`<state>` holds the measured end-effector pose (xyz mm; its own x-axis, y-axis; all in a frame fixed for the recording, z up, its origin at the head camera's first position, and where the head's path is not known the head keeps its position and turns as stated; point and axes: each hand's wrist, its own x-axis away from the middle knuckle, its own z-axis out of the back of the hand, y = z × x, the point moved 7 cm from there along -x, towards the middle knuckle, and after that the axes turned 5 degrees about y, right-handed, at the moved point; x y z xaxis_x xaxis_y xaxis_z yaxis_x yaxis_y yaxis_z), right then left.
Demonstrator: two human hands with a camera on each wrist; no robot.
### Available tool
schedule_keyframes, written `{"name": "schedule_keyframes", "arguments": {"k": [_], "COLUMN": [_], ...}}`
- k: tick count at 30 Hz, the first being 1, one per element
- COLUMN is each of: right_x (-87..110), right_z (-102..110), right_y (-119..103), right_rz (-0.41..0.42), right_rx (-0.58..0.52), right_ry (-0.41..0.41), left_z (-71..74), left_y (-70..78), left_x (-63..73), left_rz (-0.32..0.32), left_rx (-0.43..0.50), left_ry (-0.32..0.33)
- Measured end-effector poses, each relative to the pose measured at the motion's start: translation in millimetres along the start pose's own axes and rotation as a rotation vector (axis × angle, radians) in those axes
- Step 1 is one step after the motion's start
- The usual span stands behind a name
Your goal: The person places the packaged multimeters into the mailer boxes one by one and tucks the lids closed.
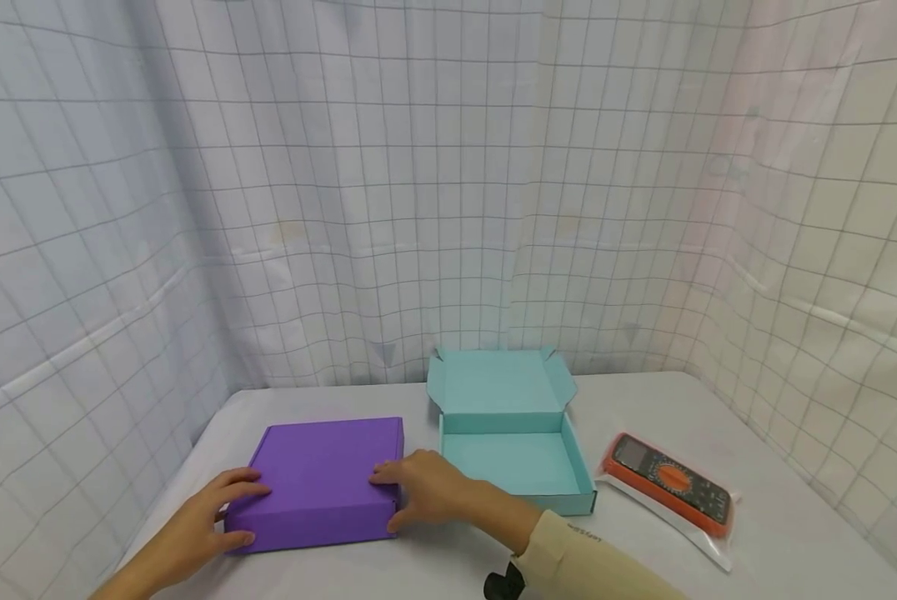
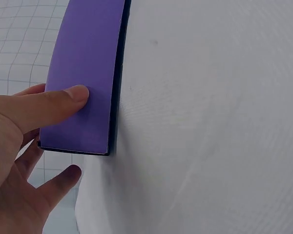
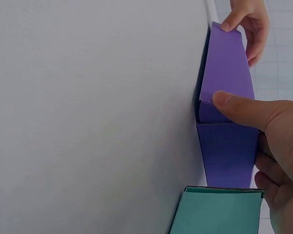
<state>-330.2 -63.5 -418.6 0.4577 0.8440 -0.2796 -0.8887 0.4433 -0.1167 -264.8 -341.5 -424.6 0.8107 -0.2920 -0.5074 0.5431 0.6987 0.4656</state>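
A purple cardboard box (image 1: 328,467) lies on the white table with its lid down. At its left front corner my left hand (image 1: 193,527) grips it, fingers over the top edge; the left wrist view shows the thumb (image 2: 77,95) pressed on the front face and one finger standing free below. My right hand (image 1: 429,487) grips the right front corner. Its thumb (image 3: 224,99) sits on the front face in the right wrist view, while its other fingers are partly hidden behind the box.
Just right of the purple box stands a teal box (image 1: 523,506), its lid (image 1: 501,381) raised at the back. An orange and black multimeter (image 1: 672,479) in a clear plastic bag lies farther right. Gridded white curtains (image 1: 456,183) enclose the table (image 1: 328,575) at the back and sides.
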Motion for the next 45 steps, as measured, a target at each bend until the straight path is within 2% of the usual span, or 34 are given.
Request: {"name": "schedule_keyframes", "arguments": {"k": [5,10,13,16,24,33,39,45], "right_x": [-1.7,-1.0,-0.6,-0.9,-1.6,-7.6,-18.8,-33.9], "right_z": [-3.2,-3.6,-3.3,-2.1,0.9,1.3,2.5,-3.5], "right_y": [-1.7,-0.8,-0.4,-0.6,-0.1,11.1,19.8,27.2], "right_rz": [-0.018,-0.061,-0.053,-0.027,-0.008,-0.027,-0.024,-0.087], "right_rx": [0.019,0.021,0.022,0.041,0.088,0.011,0.020,-0.023], "right_ry": [0.009,0.034,0.058,0.081,0.076,0.002,-0.018,-0.043], "left_z": [-0.5,0.0,1.8,3.0,4.2,2.4,5.9,10.8], "left_y": [-1.3,2.9,6.4,8.7,8.2,-2.9,-13.4,-26.4], "left_x": [2.7,2.3,0.5,-2.6,-7.4,-9.8,-19.9,-30.3], "left_rz": [-0.017,-0.138,-0.178,-0.169,-0.169,-0.143,-0.089,-0.012], "left_rx": [-0.064,-0.113,-0.174,-0.215,-0.223,-0.164,-0.161,-0.158], "left_ry": [0.056,0.153,0.203,0.210,0.207,0.201,0.167,0.140]}}
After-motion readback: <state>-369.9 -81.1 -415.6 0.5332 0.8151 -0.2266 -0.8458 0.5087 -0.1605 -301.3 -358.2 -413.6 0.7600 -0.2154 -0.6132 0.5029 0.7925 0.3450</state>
